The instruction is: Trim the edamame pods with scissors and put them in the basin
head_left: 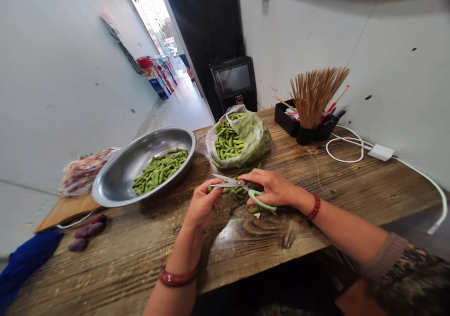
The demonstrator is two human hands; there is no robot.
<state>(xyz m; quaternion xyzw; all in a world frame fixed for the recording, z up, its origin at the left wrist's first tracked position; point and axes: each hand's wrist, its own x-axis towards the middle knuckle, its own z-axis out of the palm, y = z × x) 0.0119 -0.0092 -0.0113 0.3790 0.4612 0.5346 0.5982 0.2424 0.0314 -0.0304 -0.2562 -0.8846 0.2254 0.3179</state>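
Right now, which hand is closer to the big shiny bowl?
Left. The left hand is just right of the bowl, apart from it; the right hand is farther right, holding the scissors.

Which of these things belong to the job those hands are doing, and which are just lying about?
Apparently in the job:
green-handled scissors, right hand
edamame pods, one in the left hand
metal basin
plastic bag of pods

Apparently lying about:
wooden skewers
white cable
purple oblong items
blue cloth
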